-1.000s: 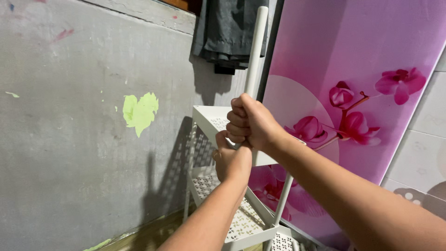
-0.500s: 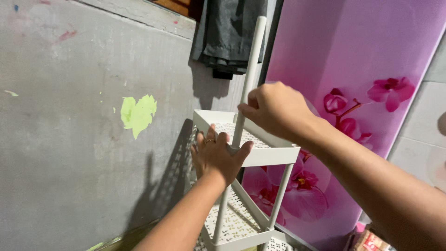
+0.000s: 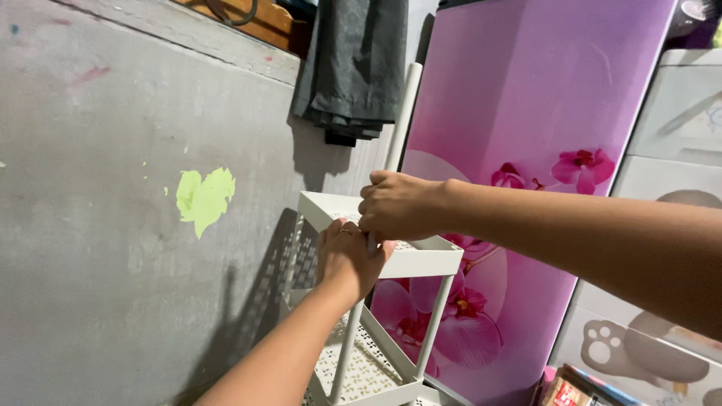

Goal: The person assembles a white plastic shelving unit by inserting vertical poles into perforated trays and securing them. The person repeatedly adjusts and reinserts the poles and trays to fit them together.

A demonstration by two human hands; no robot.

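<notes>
— Against the grey wall (image 3: 113,225), what are we looking at?

— A white tiered rack (image 3: 376,301) with perforated shelves, standing beside a big pink cabinet (image 3: 526,113) printed with orchids. Largest things first: wall, cabinet, rack.

— And the hands?

— Both on the rack's near front corner. The right hand (image 3: 398,204) comes in from the right, forearm stretched level across the view, and its fingers are curled fully closed around the white upright pole (image 3: 400,120) just above the top shelf (image 3: 421,259). Tight wrap, knuckles toward us.

— The left one?

— The left hand (image 3: 347,259) rises from below, arm angled up, and sits right under the right one, touching it. Its fingers fold around the same corner where pole meets shelf rim; there's a ring on one finger. How hard it grips, I can't tell, since the back of the hand hides the fingertips.

— Anything else around?

— A dark grey cloth (image 3: 357,68) hangs above, behind the pole's top. A pale green paint patch (image 3: 203,197) marks the wall to the left.
</notes>
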